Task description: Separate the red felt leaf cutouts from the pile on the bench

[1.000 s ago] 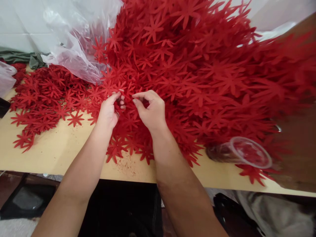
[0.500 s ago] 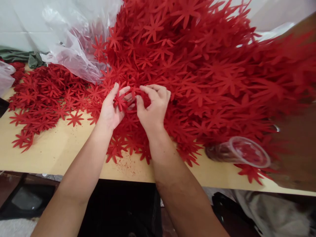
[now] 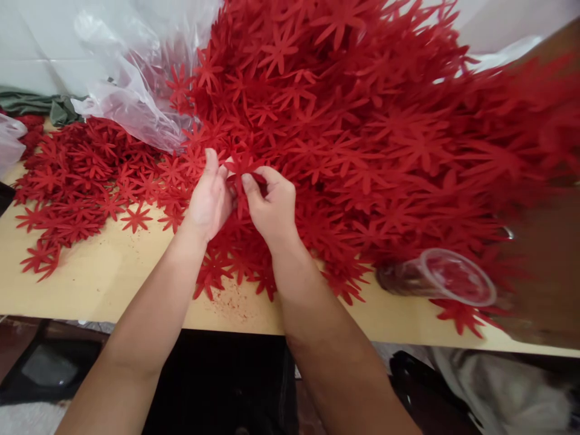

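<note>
My right hand (image 3: 274,205) pinches a red flower-shaped cutout (image 3: 244,164) between thumb and fingers, near the front of a large heap of the same cutouts (image 3: 335,145). Just left of it, my left hand (image 3: 212,196) has its thumb raised and apart. Its fingertips reach behind the cutout's left petals and are partly hidden, so whether they touch it is unclear. The cutouts have several narrow petals and look like soft, thin sheet.
A clear plastic cup (image 3: 457,278) lies on its side at the table's right front. A smaller heap (image 3: 77,175) of red cutouts spreads at left, beside a clear plastic bag (image 3: 140,103). Red crumbs dot the pale tabletop (image 3: 149,272). A brown panel (image 3: 544,260) stands at right.
A red cutout that lay in my left hand is gone from its palm, and the left thumb has lifted. My right hand has moved slightly left and down and now grips a cutout.
</note>
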{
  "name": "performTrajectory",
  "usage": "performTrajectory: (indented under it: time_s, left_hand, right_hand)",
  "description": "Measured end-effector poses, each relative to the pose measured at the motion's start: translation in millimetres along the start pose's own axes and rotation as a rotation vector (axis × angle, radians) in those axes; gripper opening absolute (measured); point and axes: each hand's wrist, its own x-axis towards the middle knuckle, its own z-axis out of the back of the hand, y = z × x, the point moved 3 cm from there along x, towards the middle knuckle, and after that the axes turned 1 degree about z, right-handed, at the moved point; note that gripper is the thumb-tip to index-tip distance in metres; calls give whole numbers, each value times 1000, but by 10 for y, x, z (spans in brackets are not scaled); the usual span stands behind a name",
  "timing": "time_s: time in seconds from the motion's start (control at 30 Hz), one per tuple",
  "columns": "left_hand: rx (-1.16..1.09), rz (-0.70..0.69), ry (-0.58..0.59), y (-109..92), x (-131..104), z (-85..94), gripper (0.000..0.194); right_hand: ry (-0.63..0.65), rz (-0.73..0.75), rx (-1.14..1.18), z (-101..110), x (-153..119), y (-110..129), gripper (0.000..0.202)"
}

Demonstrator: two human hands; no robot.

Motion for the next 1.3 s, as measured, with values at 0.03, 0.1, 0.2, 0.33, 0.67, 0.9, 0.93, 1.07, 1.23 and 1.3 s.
performTrajectory:
  time_s: [0.03,0.1,0.2,0.33,0.67,0.9,0.93,1.07,1.23,1.3]
  left_hand:
    - [-24,63,18,33,5,-8,43]
    - [-32,111,-30,90,26,29,29]
    - [85,-70,-165,104,59,132,23]
    - [259,-360,-133,75,46,109,22]
    - [153,-278,-211,93,59,113,3]
    - [-55,-92,-376,132,126,294,8]
    - [-49,-87,-374,138,134,303,6]
    - [-6,-122,-273,158,158,258,16]
    - [27,-151,-154,165,138,164,30]
    - [20,-138,-131,162,124,146,32]
  right_hand:
    - [-44,-41,34,25,17,-35,25]
    - [-107,-100,90,57,41,-93,30]
    - [-131,-150,139,69,54,-131,35]
    - [-117,-183,217,67,47,-93,38]
    - [70,-196,356,-15,34,-69,36]
    - [-63,-141,299,120,79,-419,32]
    - [-66,-133,302,133,85,-451,30]
    - [-85,-111,330,139,95,-463,30]
    - [-73,-142,331,136,100,-390,38]
    - [-53,-165,362,171,105,-407,35]
